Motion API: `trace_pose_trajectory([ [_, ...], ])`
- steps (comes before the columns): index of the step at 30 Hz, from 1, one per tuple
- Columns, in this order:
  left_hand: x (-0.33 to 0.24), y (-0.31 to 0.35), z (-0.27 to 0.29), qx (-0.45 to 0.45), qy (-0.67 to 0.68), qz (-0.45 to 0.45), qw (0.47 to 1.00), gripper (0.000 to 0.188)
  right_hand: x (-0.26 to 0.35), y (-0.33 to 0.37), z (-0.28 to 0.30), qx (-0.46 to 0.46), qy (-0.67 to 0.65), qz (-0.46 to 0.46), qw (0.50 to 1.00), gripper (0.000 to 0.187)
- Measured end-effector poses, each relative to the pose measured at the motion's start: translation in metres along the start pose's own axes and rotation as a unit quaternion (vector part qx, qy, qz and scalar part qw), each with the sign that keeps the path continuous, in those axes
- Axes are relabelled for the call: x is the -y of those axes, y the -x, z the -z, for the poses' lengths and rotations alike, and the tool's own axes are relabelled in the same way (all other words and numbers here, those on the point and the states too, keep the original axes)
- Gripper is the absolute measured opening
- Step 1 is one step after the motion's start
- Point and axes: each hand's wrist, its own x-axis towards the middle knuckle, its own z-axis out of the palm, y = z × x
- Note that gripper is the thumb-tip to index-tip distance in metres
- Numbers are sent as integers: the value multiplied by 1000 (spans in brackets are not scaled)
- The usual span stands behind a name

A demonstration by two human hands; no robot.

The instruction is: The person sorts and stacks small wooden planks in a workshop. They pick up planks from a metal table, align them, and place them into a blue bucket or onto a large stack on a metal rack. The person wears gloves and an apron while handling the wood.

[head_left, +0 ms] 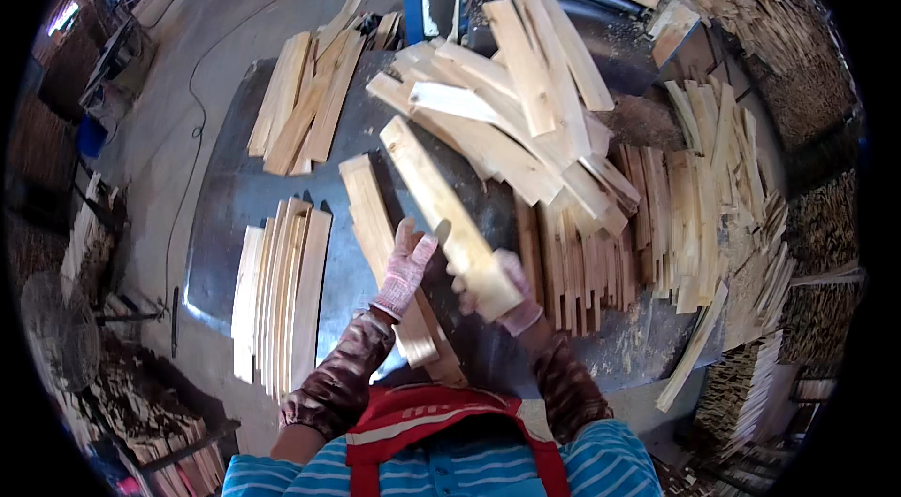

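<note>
A pale wooden board [441, 201] slants up and away in front of me, lifted above the table. My right hand [522, 307], in a pinkish work glove, grips the board's near end, with fingers showing on its left side. My left hand [407, 270], gloved the same way, is just left of that board with its fingers extended and nothing in them. Under and beside the left hand, a wooden plank [367, 201] lies on the dark metal table [216, 206], with another plank [441, 356] partly beneath it.
Left of my hands stands a row of boards [282, 295]; beyond it lies a smaller pile [310, 103]. A large loose heap [507, 122] covers the far middle, with stacked strips [591, 262] at right. A machine [572, 18] stands behind the heap.
</note>
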Motion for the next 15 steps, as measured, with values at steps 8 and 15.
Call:
trace_pose_trajectory([
  [8,-42,-31,15,104,270,146,946,40,92,-24,-60,-312,860,254,314,76],
  [15,-46,-9,84,95,288,113,946,52,298,-46,-6,-606,725,309,106,99],
])
